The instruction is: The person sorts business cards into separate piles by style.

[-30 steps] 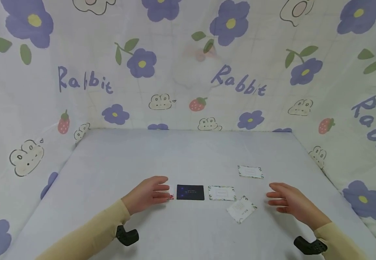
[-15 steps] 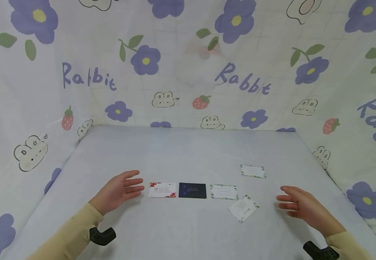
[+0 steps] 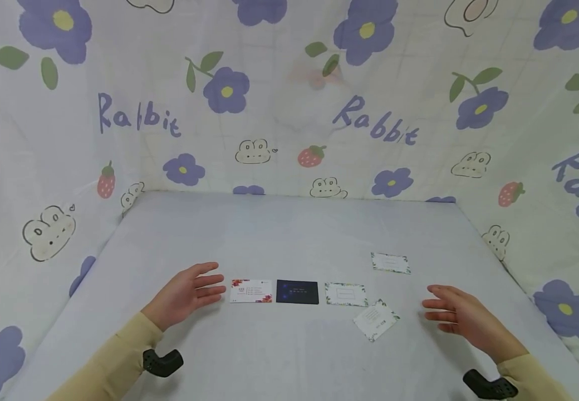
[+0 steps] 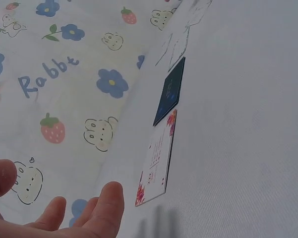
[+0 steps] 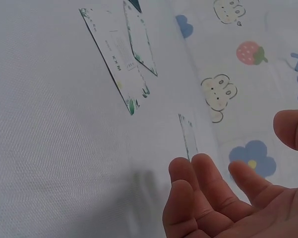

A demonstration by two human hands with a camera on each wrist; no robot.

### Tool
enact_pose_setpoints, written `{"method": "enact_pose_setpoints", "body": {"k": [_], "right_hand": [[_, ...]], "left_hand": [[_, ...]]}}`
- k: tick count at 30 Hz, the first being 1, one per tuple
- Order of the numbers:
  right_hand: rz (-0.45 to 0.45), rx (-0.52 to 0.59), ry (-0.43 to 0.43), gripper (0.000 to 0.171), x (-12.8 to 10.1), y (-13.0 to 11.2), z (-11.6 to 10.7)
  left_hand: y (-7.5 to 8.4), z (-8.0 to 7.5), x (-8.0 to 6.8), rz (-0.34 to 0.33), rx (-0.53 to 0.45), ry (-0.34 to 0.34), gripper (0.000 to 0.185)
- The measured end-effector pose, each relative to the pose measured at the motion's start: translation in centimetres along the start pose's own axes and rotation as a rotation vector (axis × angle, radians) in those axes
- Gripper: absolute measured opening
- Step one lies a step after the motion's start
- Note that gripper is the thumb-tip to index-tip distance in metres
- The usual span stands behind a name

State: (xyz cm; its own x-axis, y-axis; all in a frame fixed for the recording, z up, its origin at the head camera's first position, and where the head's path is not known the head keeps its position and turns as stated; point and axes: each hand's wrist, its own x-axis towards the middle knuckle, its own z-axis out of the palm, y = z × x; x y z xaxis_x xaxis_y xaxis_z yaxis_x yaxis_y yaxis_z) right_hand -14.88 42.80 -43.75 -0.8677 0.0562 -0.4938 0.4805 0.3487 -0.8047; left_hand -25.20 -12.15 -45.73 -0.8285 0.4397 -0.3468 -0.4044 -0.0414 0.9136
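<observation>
My left hand [image 3: 185, 293] hovers over the table at the left, fingers relaxed and holding nothing. Just right of its fingertips lies a white business card [image 3: 251, 291] with red flowers at its corners. A dark blue card [image 3: 297, 292] lies beside that one, then a white card with a green leafy border [image 3: 346, 294]. A tilted leafy card [image 3: 377, 320] lies in front, its upper corner close to that third card. Farther back is another leafy-bordered card [image 3: 391, 263]. At the right my right hand [image 3: 465, 317] hovers with loosely bent fingers and holds nothing.
The cards lie on a table with a white cloth [image 3: 289, 228]. A patterned curtain [image 3: 279, 100] with purple flowers and rabbits closes off the back and both sides. A black device [image 3: 163, 363] sits at the left wrist, another black device [image 3: 490, 384] at the right.
My left hand has drawn back left from the red-flowered card, uncovering it, then shifted very slightly right. My right hand has moved a little rightward and stays off the cards. The cards have not moved.
</observation>
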Motion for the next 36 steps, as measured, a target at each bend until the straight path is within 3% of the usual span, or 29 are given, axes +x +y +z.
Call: {"method": "enact_pose_setpoints", "body": {"k": [5,9,13,18,21,24,29,36], "right_hand": [[-0.017,-0.017,-0.005,0.079,-0.1,-0.3,0.3],[-0.043,-0.037,-0.007,0.078,0.2,-1.1,1.0],[-0.063,-0.086,-0.015,0.079,1.0,-2.1,2.1],[-0.065,-0.135,-0.034,0.077,2.1,-2.8,3.3],[-0.068,-0.151,-0.049,0.074,2.7,-2.8,4.0],[-0.057,-0.159,-0.048,0.074,3.1,-2.7,4.6],[-0.022,-0.144,-0.031,0.07,3.1,-2.5,5.4],[0.012,-0.077,-0.04,0.072,2.3,-2.0,5.9]], "left_hand": [[-0.1,1.1,0.2,0.005,-0.003,-0.012,0.063],[-0.8,3.4,0.7,0.004,-0.003,-0.033,0.063],[-2.3,7.4,1.8,-0.015,-0.013,-0.07,0.06],[-4.6,14.2,3.0,-0.083,-0.081,-0.164,0.057],[-5.7,17.9,3.6,-0.148,-0.143,-0.158,0.059],[-6.7,20.5,4.4,-0.192,-0.212,-0.119,0.062],[-7.2,22.7,5.1,-0.189,-0.303,-0.1,0.067],[-7.1,23.8,4.9,-0.171,-0.363,-0.095,0.074]]}}
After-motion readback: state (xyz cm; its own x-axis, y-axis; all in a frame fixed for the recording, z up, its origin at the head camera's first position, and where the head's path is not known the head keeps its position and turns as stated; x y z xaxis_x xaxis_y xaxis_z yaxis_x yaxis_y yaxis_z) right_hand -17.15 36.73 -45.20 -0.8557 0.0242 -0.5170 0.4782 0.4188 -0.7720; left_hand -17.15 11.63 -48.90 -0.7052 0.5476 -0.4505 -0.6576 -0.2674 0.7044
